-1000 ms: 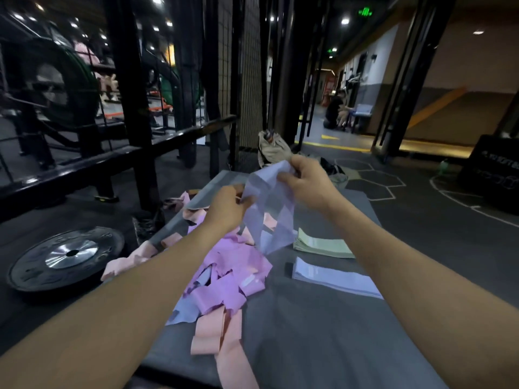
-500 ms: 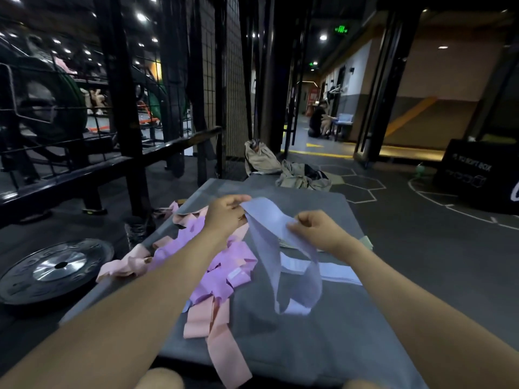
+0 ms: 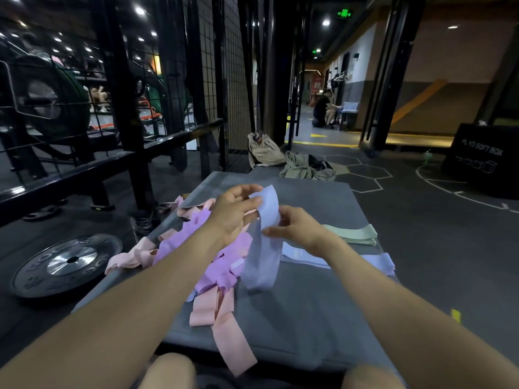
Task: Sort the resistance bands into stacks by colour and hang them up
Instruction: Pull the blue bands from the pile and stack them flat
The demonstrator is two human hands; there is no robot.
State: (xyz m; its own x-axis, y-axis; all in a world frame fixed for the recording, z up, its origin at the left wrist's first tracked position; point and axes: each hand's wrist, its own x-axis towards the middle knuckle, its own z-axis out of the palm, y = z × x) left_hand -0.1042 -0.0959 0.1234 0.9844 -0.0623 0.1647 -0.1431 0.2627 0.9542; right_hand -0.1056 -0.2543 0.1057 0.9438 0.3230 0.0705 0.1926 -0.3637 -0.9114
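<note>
Sorting stage, one band in hand. A weight plate lies flat on the dark floor at far left, beside a black rack with wire mesh behind it. On the left part of the grey tabletop sits the unsorted heap of pink, peach and a few pale blue bands, tangled, with one peach band trailing over the near edge.

Above the heap, the left hand pinches the upper end of a pale blue band between thumb and fingers; the band hangs as a loop whose lower end touches the tabletop. The right hand pinches the same band lower down at its right edge, fingers curled. The step, as judged, is straightening this band before it joins its colour.

To the right lie two finished piles: a pale blue stack, partly hidden by the right forearm, and farther back a green stack, the two close but apart. The next move probably calls for flattening the loop and laying it squarely on the pale blue stack; the band is limp and may fold or twist if released unevenly. Hanging is not yet begun, and no hook is identifiable.

Beyond the tabletop, a beige bag and crumpled clothing rest on the floor. At right stands a black plyo box; a seated person is visible down the lit corridor.
</note>
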